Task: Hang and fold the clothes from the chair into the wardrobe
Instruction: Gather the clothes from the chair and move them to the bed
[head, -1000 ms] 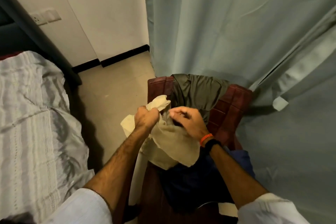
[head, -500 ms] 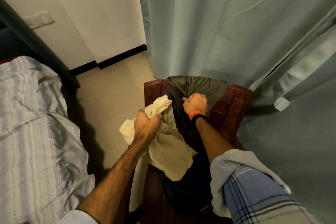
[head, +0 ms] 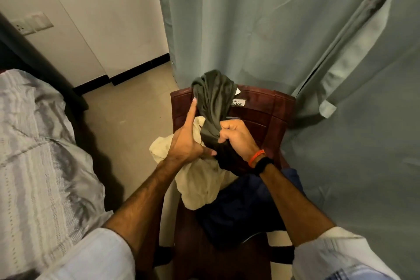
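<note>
- While the right hand (head: 236,137) is curled into a fist round the bunched middle of an olive-green garment (head: 213,102), the top of that garment lies draped over the back of the chair (head: 261,116).
- Left hand (head: 186,143): forefinger straight and pointing up beside the green cloth, thumb out toward the right hand; whether the other fingers hold the cream garment (head: 200,184) beneath cannot be told.
- Three garments show on the chair: the olive-green one, the cream one hanging off the seat's left edge, and a dark navy one (head: 245,216) piled on the seat.
- One dark red plastic chair, with a white label on its backrest.
- Right wrist carries an orange band (head: 256,157) and a black band (head: 264,165), side by side.
- Grey-green curtain (head: 272,29) hangs just behind the chair.
- Bed with a grey striped cover (head: 34,154) stands to the left, across a strip of beige floor (head: 127,120).
- White wall (head: 91,18) with a black skirting and a switch plate (head: 29,24).
</note>
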### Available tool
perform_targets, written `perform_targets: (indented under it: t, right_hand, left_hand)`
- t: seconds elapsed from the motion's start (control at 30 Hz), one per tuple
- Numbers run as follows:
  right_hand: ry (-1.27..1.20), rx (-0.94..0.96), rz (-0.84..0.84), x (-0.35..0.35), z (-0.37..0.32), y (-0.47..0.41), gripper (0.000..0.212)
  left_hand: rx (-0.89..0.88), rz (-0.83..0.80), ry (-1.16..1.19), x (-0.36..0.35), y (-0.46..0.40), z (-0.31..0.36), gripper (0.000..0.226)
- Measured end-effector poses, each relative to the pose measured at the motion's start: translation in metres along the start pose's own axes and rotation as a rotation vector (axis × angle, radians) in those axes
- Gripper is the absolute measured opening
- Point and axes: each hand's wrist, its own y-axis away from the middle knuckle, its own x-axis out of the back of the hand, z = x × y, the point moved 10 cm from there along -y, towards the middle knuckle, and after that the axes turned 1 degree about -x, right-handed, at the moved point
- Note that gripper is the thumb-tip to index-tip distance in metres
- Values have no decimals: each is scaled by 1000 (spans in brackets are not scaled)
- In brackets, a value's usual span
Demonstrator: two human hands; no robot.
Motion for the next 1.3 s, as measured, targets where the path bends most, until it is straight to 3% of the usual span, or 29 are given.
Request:
perform_targets:
  t: [0.07, 0.13, 0.17, 0.23, 0.37, 0.47, 0.57, 0.8, 0.93, 1.07, 1.2, 1.3]
  right_hand:
    - [17, 8, -99, -8, -4, 18, 36]
    - [16, 32, -179, -8, -3, 36, 27]
    - [7, 42, -203, -5, -2, 45, 32]
    - [7, 51, -149, 7, 1, 66, 35]
    - [167, 94, 299, 63, 18, 122, 28]
    - [213, -64, 406, 100, 63, 164, 16]
    - [283, -210, 375, 127, 106, 197, 8]
    - [448, -389, 260, 155, 174, 234, 19]
    - [587, -438, 223, 166, 207, 234, 36]
    - [858, -508, 73, 168, 242, 217, 63]
    - [1045, -602, -90, 159, 281, 200, 90]
    - [1134, -652, -104, 155, 306, 189, 89]
  left_hand:
    - [-58, -56, -127, -10, 12, 16, 132]
    - [-94, -15, -218, -13, 26, 27, 89]
    - [-92, 3, -250, -16, 33, 30, 68]
    - [-61, 16, -292, -29, 47, 32, 51]
    - [-8, 75, -317, -61, 77, 33, 52]
    - [37, 120, -295, -87, 104, 27, 40]
    - [74, 136, -306, -114, 127, 23, 40]
    - [105, 61, -316, -184, 141, 16, 41]
    - [153, 6, -319, -213, 128, -1, 46]
    - [205, -25, -295, -235, 111, -25, 58]
    - [229, -57, -286, -250, 98, -47, 54]
    - [244, -68, -268, -254, 86, -60, 53]
